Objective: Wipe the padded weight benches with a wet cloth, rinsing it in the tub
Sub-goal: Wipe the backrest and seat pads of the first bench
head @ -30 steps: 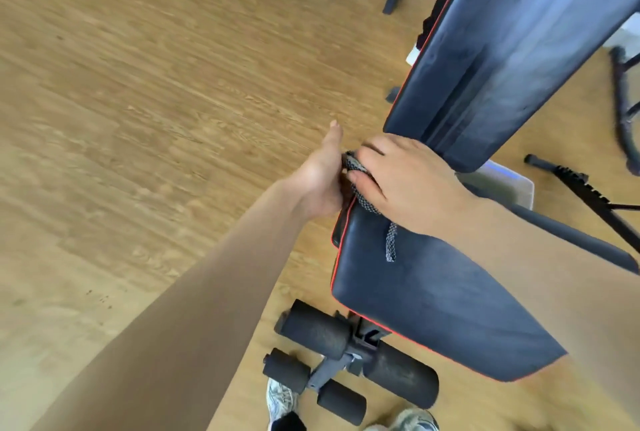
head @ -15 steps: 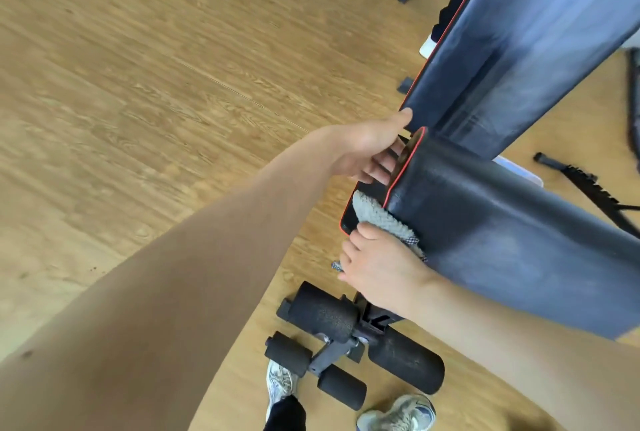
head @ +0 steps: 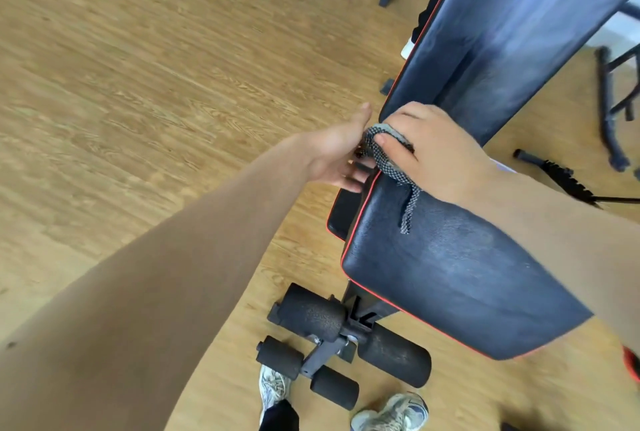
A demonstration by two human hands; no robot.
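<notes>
At frame centre, the grey cloth [head: 384, 163] is clutched by the right hand [head: 436, 153] on the seat pad [head: 450, 275]. Whether the fingers of the left hand [head: 336, 157] grasp anything cannot be told.

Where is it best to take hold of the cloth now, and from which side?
Probably the loose tail of the cloth, which trails free over the seat pad; pinch it from above, from the pad's left edge. The rest is bunched under the right hand.
</notes>
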